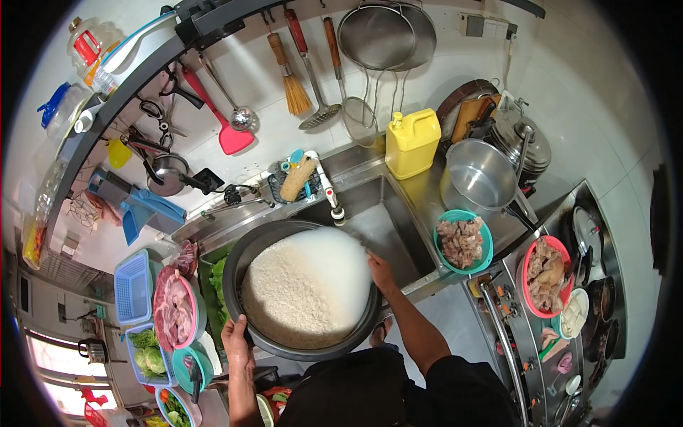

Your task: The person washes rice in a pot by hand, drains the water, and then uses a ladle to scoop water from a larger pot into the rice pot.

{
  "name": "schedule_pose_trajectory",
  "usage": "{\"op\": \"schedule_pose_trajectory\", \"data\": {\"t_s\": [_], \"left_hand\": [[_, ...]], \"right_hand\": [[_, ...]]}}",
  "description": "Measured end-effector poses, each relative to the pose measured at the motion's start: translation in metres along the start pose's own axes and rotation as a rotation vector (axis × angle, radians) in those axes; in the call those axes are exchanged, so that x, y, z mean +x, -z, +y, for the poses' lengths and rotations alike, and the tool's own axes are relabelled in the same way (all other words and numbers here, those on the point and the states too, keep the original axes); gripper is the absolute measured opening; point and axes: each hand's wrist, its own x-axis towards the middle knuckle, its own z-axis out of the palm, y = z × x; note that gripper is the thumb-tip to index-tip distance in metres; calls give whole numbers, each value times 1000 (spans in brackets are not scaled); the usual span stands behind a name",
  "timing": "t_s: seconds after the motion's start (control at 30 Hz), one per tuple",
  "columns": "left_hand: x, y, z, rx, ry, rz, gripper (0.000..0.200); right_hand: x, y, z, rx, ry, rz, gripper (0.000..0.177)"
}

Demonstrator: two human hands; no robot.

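Both my hands hold a big dark grey pot (pixel 237 267), tilted toward the sink. Inside, wet white rice (pixel 284 292) is heaped to the left and near side. Cloudy white water (pixel 341 267) pools at the upper right, up by the rim. My left hand (pixel 238 341) is closed on the lower left rim. On the right side, my right hand (pixel 380 274) grips the rim, its fingertips partly hidden. Just beyond the pot, the white tap (pixel 334 203) hangs over the steel sink (pixel 413 238).
Right of the sink stand a yellow jug (pixel 413 146), a steel pot (pixel 478 178) and a teal bowl (pixel 486 249) of chopped meat. Raw meat (pixel 173 306) and a blue basket (pixel 133 288) are at left. Utensils, including a red spatula (pixel 233 139), hang on the wall.
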Motion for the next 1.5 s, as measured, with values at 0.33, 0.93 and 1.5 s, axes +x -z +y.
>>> {"op": "schedule_pose_trajectory", "data": {"t_s": [0.33, 0.93, 1.5], "left_hand": [[19, 13, -14, -26, -50, -55, 11], [16, -5, -3, -40, -13, -58, 9], [22, 1, -8, -42, -28, -87, 10]], "right_hand": [[11, -7, 26, 81, 29, 32, 43], [14, -3, 31, 78, -92, -32, 44], [14, -3, 29, 144, -57, -34, 46]]}}
